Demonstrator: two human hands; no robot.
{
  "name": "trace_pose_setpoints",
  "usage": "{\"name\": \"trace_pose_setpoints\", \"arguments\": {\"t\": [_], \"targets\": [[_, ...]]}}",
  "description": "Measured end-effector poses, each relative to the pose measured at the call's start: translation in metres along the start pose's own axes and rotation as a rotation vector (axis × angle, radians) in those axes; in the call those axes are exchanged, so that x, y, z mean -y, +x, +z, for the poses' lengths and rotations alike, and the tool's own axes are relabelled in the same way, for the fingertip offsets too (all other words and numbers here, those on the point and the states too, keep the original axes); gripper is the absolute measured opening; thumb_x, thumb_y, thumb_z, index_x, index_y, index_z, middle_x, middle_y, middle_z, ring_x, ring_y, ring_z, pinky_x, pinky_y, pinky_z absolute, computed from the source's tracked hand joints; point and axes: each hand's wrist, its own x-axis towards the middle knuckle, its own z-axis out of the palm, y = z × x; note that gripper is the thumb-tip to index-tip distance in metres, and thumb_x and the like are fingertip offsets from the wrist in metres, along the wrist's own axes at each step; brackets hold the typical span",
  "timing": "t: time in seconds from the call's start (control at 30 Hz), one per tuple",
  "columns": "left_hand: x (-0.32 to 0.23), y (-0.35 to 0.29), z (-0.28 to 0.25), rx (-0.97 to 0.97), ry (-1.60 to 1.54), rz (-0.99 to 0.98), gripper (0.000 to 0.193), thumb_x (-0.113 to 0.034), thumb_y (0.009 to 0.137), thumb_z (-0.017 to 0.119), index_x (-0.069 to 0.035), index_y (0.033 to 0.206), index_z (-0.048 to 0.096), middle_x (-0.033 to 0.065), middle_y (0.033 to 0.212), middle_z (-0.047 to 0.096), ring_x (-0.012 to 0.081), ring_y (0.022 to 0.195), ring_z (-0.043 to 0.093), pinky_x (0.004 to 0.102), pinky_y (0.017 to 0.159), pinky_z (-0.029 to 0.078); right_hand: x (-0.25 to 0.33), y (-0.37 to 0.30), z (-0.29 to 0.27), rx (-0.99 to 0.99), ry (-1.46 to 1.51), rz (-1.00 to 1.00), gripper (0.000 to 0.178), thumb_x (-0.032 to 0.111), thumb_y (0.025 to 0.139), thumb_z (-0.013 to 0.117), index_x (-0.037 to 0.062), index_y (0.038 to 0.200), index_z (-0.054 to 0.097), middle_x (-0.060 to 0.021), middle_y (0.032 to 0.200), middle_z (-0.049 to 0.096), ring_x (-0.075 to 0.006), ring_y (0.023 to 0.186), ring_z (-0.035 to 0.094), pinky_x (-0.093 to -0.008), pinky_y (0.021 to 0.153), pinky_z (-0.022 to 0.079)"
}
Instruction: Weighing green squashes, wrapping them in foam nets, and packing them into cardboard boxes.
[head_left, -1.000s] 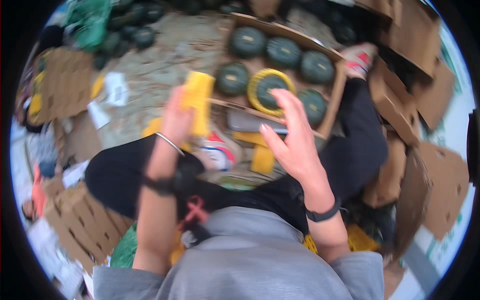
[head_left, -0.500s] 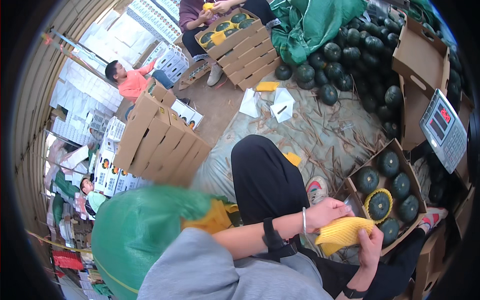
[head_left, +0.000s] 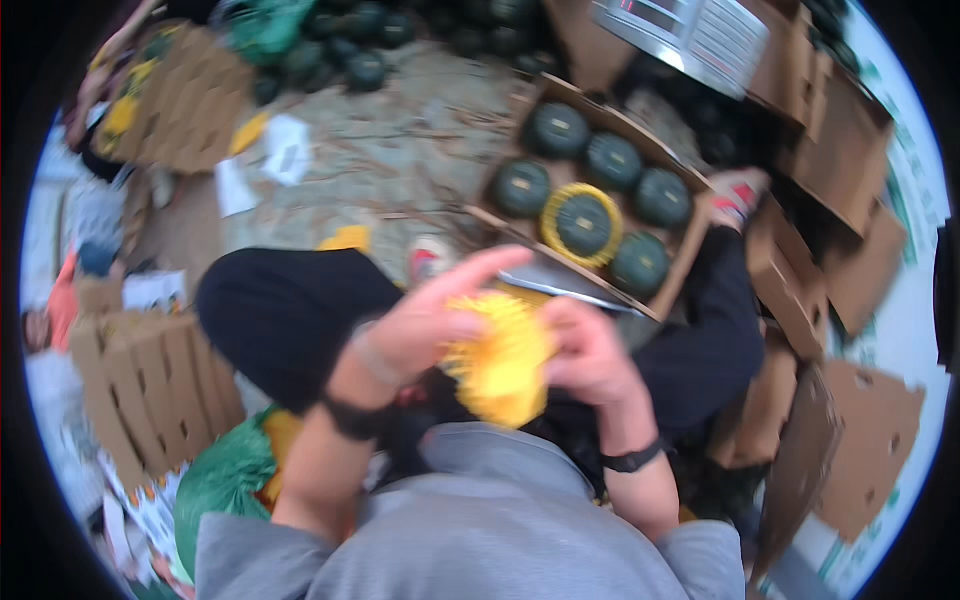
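Note:
A yellow foam net sleeve [head_left: 503, 372], bunched and blurred by motion, is held between my two hands in front of my shirt. My left hand [head_left: 425, 322] grips its left side with the thumb on it, while the index finger points out. The fingers of my right hand [head_left: 592, 352] pinch its right edge. Just beyond them stands an open cardboard box [head_left: 684, 262] with several dark green squashes [head_left: 612, 161]. One squash [head_left: 583, 226] in its near row wears a yellow foam net [head_left: 552, 240] round its sides.
A digital scale [head_left: 690, 40] stands behind the box. Empty cartons [head_left: 850, 170] lean at the right. Loose squashes [head_left: 365, 68] lie at the back. On the left are stacked boxes [head_left: 150, 385], a green sack [head_left: 222, 485] and another person's arm [head_left: 125, 35]. White paper [head_left: 287, 150] lies on the ground sheet.
My view has swung right and down. Both hands have drawn the yellow foam net in front of my body, away from the box's side, and it looks bunched rather than flat.

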Motion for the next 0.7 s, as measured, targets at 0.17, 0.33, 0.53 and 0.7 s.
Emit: {"name": "trace_pose_setpoints", "arguments": {"t": [0.17, 0.33, 0.53, 0.7], "targets": [[0.024, 0.021, -0.005, -0.269, 0.169, -0.087, 0.050, -0.024, 0.093, 0.056, 0.005, 0.132, 0.041, 0.0025, 0.090, 0.060, 0.0123, 0.081, 0.059, 0.0282, 0.074, 0.050, 0.034, 0.015, -0.006, -0.164, 0.214, -0.297, 0.020, 0.016, 0.083, 0.066, 0.0017, 0.093, 0.057, -0.0081, 0.094, 0.064, -0.0151, 0.087, 0.063, -0.0278, 0.076, 0.052], [0.023, 0.137, -0.061, -0.636, 0.486, -0.151, 0.021, -0.016, 0.095, 0.050, 0.001, 0.107, 0.052, 0.0092, 0.093, 0.063, 0.0177, 0.079, 0.063, 0.0342, 0.067, 0.053, 0.079, 0.152, -0.094, -0.592, -1.355, -0.129, 0.030, 0.025, 0.085, 0.056, -0.0015, 0.098, 0.053, -0.0258, 0.095, 0.063, -0.0397, 0.090, 0.062, -0.0454, 0.077, 0.048], [0.058, 0.080, -0.109, -0.628, 0.111, 0.231, 0.021, -0.017, 0.097, 0.046, -0.001, 0.108, 0.054, 0.0131, 0.112, 0.061, 0.0256, 0.106, 0.059, 0.0360, 0.090, 0.049, 0.055, 0.136, -0.072, -0.554, -1.480, -0.410, 0.024, 0.021, 0.090, 0.049, -0.0015, 0.095, 0.042, -0.0279, 0.070, 0.060, -0.0438, 0.068, 0.061, -0.0517, 0.061, 0.049], [0.030, 0.042, -0.055, -0.382, -0.390, 0.162, 0.038, -0.031, 0.099, 0.038, -0.002, 0.119, 0.053, 0.0137, 0.119, 0.060, 0.0258, 0.109, 0.058, 0.0383, 0.094, 0.047, 0.029, 0.042, 0.011, -0.503, -1.385, -0.291, 0.022, 0.021, 0.094, 0.047, -0.0003, 0.095, 0.042, -0.0259, 0.069, 0.059, -0.0430, 0.061, 0.059, -0.0507, 0.055, 0.047]]}}
